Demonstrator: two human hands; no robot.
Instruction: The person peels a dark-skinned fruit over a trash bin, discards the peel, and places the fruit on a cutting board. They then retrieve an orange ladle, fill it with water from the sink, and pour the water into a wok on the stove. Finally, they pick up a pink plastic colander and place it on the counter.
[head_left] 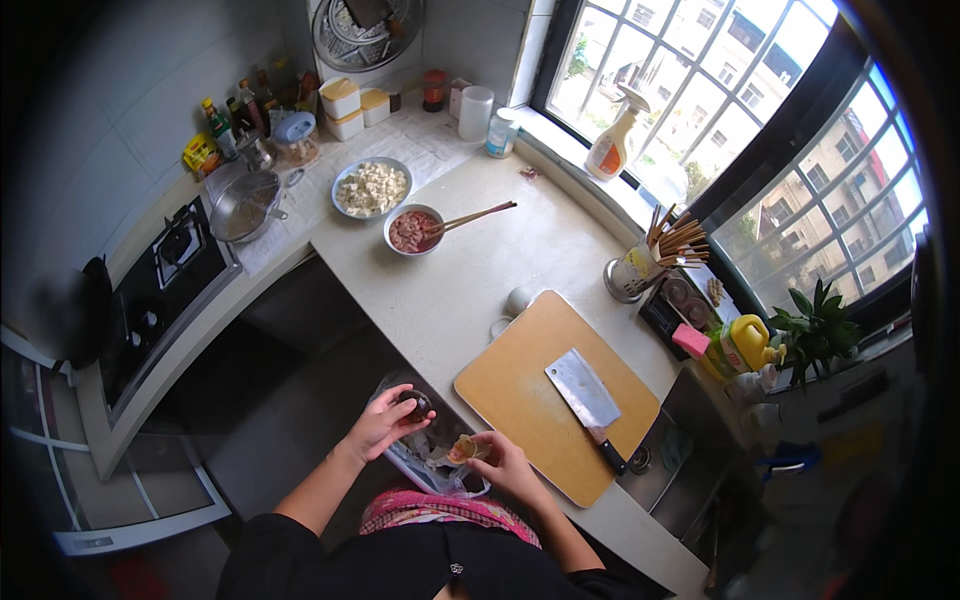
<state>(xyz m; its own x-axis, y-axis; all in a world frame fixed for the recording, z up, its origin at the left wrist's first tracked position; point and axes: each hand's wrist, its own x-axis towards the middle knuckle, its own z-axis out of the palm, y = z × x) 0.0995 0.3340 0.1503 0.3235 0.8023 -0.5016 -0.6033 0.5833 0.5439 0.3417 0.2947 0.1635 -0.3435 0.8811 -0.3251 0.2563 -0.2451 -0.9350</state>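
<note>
My left hand (382, 421) is closed around a dark, glossy, round thing (416, 405), about egg-sized; its exact kind is unclear. Just to the right and lower, my right hand (503, 466) pinches a small tan and pinkish piece (463, 449), perhaps a wrapper or shell. Both hands hover over a bin lined with a clear plastic bag (437, 478), which hangs beside the counter's edge with pale scraps inside. On the wooden cutting board (510, 375), right of my hands, lies a cleaver (585, 390) with its black handle toward me.
A bowl of white cubes (371, 188) and a bowl of raw meat with chopsticks (412, 231) stand on the counter. A white round thing (519, 299) touches the board's far side. Left is a gas stove (165, 270); right are a sink (690, 425) and a chopstick holder (633, 275).
</note>
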